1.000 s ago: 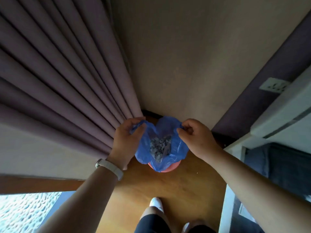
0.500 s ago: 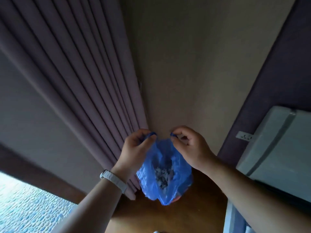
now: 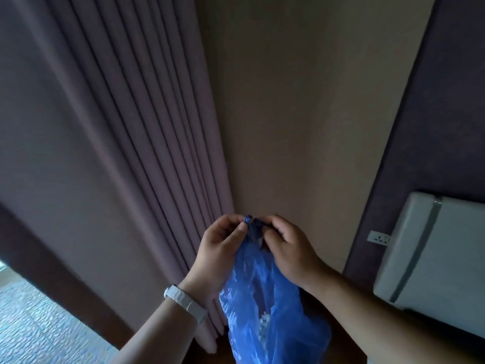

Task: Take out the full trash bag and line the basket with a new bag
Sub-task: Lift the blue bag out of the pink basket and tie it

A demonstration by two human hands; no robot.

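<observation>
While both hands are raised in front of the beige wall (image 3: 301, 114), the blue trash bag (image 3: 267, 311) hangs in the air from them; nothing that carries it from below is in view. The left hand (image 3: 219, 248) pinches one gathered part of the bag's mouth between the thumb and curled fingers. The right hand (image 3: 286, 248) pinches the other part just beside it, its fingers likewise curled. The two pinch points almost touch at the top of the bag. Below the hands the bag widens and sags. Pale contents show faintly through the film in its lower half. The bottom of the bag runs out of view. A white wristband (image 3: 185, 302) sits on the left wrist. A pleated mauve curtain (image 3: 147, 127) hangs to the left, close behind the left hand. At the right, a wall socket (image 3: 379, 237) sits just beside a white appliance (image 3: 433, 258) with a grey stripe.
</observation>
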